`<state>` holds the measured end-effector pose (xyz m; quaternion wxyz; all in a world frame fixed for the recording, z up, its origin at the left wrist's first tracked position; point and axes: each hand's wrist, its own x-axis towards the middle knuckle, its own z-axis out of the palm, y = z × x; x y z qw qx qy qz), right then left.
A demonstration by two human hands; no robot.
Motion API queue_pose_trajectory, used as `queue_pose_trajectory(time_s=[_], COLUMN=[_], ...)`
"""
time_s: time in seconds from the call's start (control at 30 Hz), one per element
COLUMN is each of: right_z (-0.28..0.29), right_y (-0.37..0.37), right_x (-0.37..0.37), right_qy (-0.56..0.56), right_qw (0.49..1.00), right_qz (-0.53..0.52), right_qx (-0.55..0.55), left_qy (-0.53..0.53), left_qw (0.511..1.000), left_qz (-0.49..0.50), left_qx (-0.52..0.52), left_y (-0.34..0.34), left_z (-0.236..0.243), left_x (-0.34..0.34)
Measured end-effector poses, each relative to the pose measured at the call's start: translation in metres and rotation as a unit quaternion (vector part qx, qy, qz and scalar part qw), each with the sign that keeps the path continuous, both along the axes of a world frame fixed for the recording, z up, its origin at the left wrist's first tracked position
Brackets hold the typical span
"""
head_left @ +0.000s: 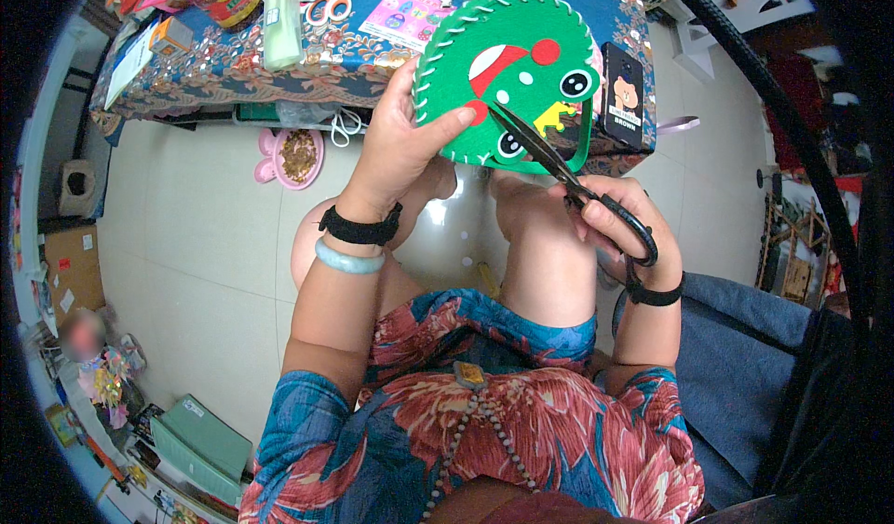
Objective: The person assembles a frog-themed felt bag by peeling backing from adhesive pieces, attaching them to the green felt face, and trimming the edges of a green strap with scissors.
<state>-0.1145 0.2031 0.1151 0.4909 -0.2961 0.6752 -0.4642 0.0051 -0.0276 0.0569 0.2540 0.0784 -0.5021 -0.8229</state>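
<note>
Bowl point(320, 161) holding brown pieces point(299, 156), left fingers point(451, 130) pinching green felt frog point(512, 81), right fingers point(598, 215) gripping scissors point(559, 166)

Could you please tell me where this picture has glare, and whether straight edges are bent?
Head view: white glare on the pale tiled floor below the green felt frog face; head view: the front edge of the blue patterned tablecloth appears bowed.

We are noting a pale tiled floor point(214, 244) showing a bright glare point(438, 211). Ahead, we are recording a table under patterned blue cloth point(228, 81); at right, a blue fabric seat point(731, 356).
</note>
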Motion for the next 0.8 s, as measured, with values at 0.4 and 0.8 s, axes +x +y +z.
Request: queue_pose_trajectory(time_s=[0.4,0.8], right_z=[0.005,0.003], right_y=[0.016,-0.009], right_x=[-0.005,-0.004], right_qy=[0.021,0.044], right_qw=[0.998,0.998], right_qz=[-0.049,0.031], right_qx=[-0.025,-0.036], left_qy=[-0.004,-0.003], left_qw=[0.999,0.997], left_qz=[-0.014,-0.026], left_qx=[0.039,0.078], left_y=[-0.004,0.003], left_z=[-0.004,0.004], left_x=[0.000,-0.002])
